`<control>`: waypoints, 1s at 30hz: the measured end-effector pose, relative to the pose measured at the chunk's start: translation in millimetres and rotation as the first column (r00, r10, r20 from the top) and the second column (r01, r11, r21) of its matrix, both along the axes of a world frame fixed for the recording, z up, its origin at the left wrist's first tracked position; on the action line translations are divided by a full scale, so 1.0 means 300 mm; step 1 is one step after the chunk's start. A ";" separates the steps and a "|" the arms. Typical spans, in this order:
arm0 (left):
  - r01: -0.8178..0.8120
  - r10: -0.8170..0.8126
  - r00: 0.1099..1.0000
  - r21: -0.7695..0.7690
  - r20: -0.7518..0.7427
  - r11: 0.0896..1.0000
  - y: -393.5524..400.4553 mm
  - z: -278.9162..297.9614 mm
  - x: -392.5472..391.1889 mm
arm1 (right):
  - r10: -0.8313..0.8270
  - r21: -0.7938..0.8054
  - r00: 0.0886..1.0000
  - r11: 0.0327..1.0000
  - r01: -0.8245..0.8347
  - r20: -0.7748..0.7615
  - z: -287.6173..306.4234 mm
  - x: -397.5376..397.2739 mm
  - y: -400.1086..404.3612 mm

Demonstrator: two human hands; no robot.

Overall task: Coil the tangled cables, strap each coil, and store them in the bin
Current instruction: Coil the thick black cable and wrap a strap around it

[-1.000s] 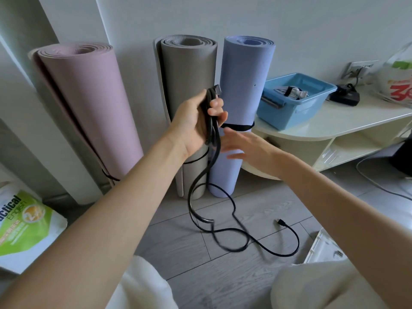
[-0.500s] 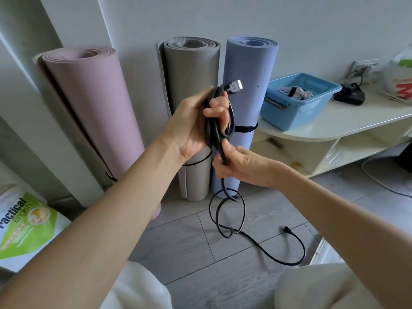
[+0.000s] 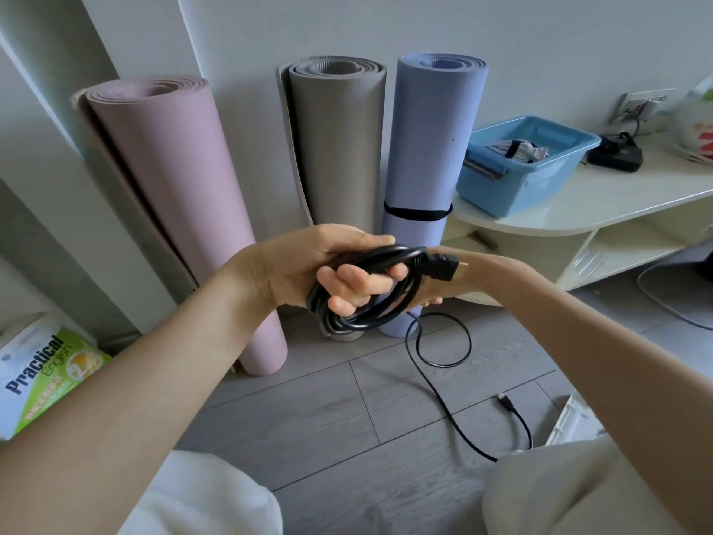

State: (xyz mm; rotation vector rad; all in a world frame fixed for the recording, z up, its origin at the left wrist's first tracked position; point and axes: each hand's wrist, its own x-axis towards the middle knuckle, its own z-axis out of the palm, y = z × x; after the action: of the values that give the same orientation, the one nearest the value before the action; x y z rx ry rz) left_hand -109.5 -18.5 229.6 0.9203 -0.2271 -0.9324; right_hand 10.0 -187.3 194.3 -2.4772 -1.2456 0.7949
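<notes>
My left hand (image 3: 332, 264) grips a black cable (image 3: 380, 303) wound into a small coil, fingers curled through its loops. The cable's HDMI plug (image 3: 443, 267) sticks out to the right over my right wrist. My right hand (image 3: 432, 291) lies behind and under the coil, mostly hidden by it, touching its far side. The rest of the cable trails down in a loop on the floor (image 3: 436, 349), ending in a small plug (image 3: 505, 400). The blue bin (image 3: 540, 179) sits on a low white shelf at the right, with a strapped pale coil (image 3: 517, 150) inside.
Three rolled mats, pink (image 3: 173, 210), grey (image 3: 339, 156) and blue (image 3: 432, 148), lean on the wall behind my hands. A black adapter (image 3: 617, 156) lies on the white shelf (image 3: 617, 202). A green and white pack (image 3: 42, 376) sits at the left.
Both hands dropped lower and the coil turned from hanging upright to lying flat. More cable was gathered into the coil; my right hand slid beneath it.
</notes>
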 end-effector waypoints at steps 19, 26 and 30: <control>-0.512 0.540 0.820 0.666 0.191 0.542 -0.023 -0.146 0.051 | -0.190 0.299 0.917 0.905 0.302 -0.351 0.081 0.009 0.039; -0.801 0.866 0.472 0.493 0.167 0.341 -0.045 -0.129 0.126 | -0.213 0.299 0.761 0.829 0.473 -0.614 0.084 -0.047 0.071; -0.827 0.889 0.421 0.478 0.179 0.296 -0.056 -0.102 0.154 | -0.212 0.234 0.787 0.882 0.410 -0.580 0.052 -0.102 0.070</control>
State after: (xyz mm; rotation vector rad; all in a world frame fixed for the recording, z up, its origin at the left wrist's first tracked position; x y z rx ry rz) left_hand -63.2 -35.5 198.8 1.2540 0.6585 0.0450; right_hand -20.8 -166.1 209.9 -1.8999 -0.6660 0.9843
